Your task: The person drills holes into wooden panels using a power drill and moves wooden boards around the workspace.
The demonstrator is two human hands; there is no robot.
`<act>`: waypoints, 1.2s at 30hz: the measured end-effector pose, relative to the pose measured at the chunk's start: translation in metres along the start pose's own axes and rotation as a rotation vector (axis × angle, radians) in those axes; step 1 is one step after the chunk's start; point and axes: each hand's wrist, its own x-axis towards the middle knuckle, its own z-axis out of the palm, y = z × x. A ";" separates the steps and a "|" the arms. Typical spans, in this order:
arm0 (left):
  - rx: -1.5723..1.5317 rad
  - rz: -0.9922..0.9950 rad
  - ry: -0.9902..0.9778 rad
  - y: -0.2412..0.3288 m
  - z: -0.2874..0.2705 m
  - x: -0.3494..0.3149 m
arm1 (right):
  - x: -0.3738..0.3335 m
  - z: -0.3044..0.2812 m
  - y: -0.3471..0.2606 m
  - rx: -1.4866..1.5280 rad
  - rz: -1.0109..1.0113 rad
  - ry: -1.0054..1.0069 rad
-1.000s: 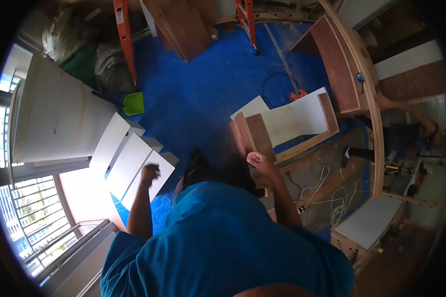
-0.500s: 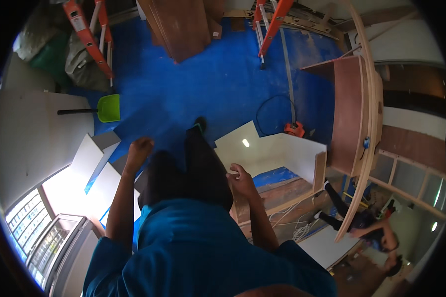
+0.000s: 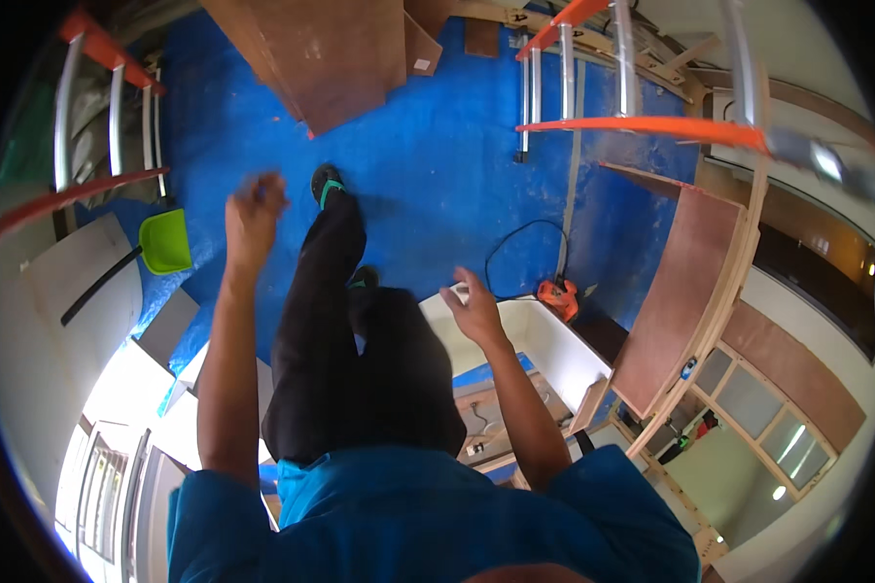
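Note:
My left hand point(image 3: 254, 219) hangs in the air ahead of my body, over the blue floor sheet point(image 3: 418, 185). Its fingers look curled but are smeared by motion, and I see nothing held in them. My right hand point(image 3: 476, 309) is open and empty, thumb and fingers apart. It appears above a white open cabinet box point(image 3: 544, 335), not visibly gripping it. My sandalled left foot point(image 3: 329, 185) is forward on the sheet, the other foot point(image 3: 365, 277) behind it.
Brown boards point(image 3: 326, 68) lie ahead. Orange ladders stand at the left point(image 3: 78, 199) and right point(image 3: 642, 124). A green dustpan point(image 3: 166, 242) is at left; an orange corded tool point(image 3: 558, 299) and a brown wooden cabinet point(image 3: 676, 291) are at right.
I have stepped forward, my left foot now ahead. Boards and ladders are nearer, the white box has slid back in view. The person at lower right is out of sight.

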 end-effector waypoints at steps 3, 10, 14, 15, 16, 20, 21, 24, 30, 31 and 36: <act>-0.008 0.038 0.017 0.021 0.038 0.102 | 0.079 0.010 -0.019 0.167 -0.086 0.185; 0.036 -0.141 -0.461 -0.090 0.161 0.181 | 0.349 0.024 0.021 -0.004 -0.136 0.587; 0.393 0.234 -0.652 -0.158 0.197 0.213 | 0.530 0.026 0.045 -0.068 -0.035 0.553; 0.514 0.203 -0.744 -0.162 0.200 0.227 | 0.571 0.023 0.051 -0.057 -0.034 0.566; 0.639 0.168 -0.827 -0.161 0.202 0.244 | 0.611 0.020 0.053 -0.085 0.048 0.544; 0.539 0.188 -0.614 -0.110 0.207 0.318 | 0.735 0.008 0.071 -0.043 0.144 0.551; 0.468 0.162 -0.508 -0.094 0.210 0.330 | 0.758 0.005 0.073 -0.027 0.139 0.564; 0.267 0.233 -0.310 -0.088 0.209 0.355 | 0.816 0.002 0.067 -0.087 0.114 0.573; 0.617 0.294 -0.256 -0.098 0.204 0.358 | 0.876 0.000 0.078 -0.180 0.261 0.518; 0.603 0.245 -0.292 -0.098 0.204 0.358 | 0.880 0.001 0.083 -0.205 0.240 0.530; 0.581 0.183 -0.367 -0.095 0.210 0.349 | 0.811 0.050 0.143 -0.155 0.155 0.669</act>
